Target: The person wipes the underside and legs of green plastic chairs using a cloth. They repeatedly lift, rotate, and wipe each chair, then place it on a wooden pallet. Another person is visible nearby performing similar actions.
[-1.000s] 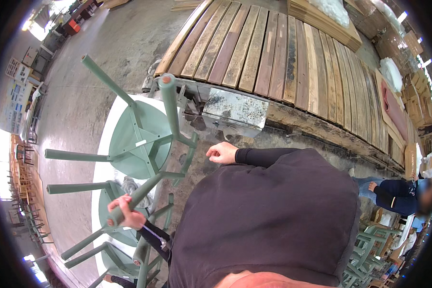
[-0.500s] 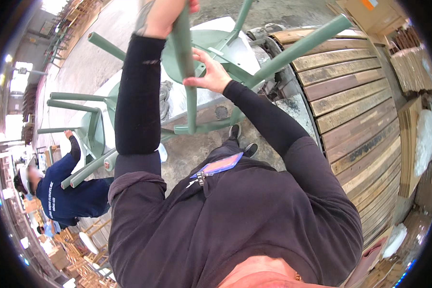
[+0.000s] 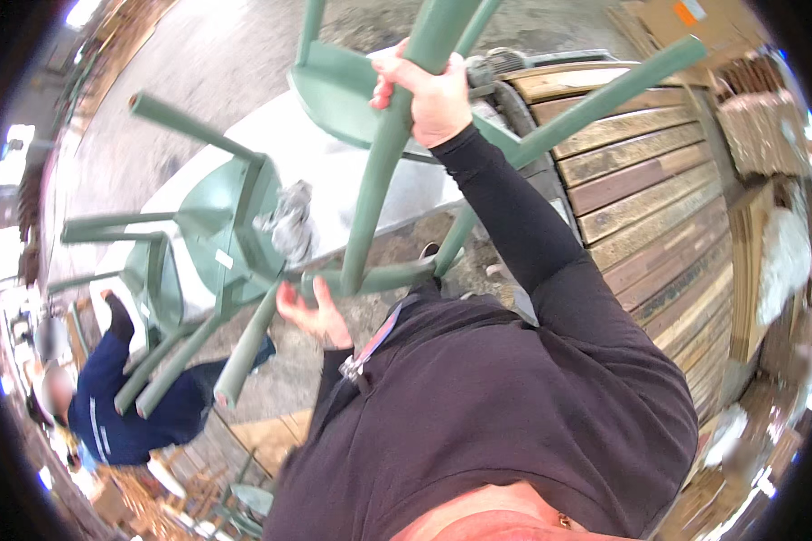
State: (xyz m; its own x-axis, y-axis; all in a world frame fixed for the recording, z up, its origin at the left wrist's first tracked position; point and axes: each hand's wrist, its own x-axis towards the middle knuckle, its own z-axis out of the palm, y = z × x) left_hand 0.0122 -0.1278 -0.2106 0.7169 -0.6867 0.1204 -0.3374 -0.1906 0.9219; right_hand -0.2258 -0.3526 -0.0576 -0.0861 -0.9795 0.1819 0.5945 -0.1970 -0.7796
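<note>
My right hand [image 3: 438,99] is wrapped round a thick leg of a green chair [image 3: 374,198]. The chair is tipped over, with its round seat partly hidden behind that leg and hand. Another of its legs reaches toward the upper right, and a curved rail crosses near my waist. My left hand [image 3: 316,316] is low beside the end of this rail, palm up and fingers spread; whether it touches the rail I cannot tell. Left of it lies a second green chair [image 3: 230,212], upturned, with a small white label on its underside.
A white-topped table [image 3: 334,171] carries a crumpled grey cloth [image 3: 290,221]. Wooden slats [image 3: 641,198] form a long bed on the right, with stacked cardboard [image 3: 753,270] beyond. At left a person in dark blue [image 3: 140,397] reaches toward another upturned green chair [image 3: 153,275].
My left hand has come down from high on the leg to beside the rail. My right hand has moved up and now grips the leg. The view has shifted.
</note>
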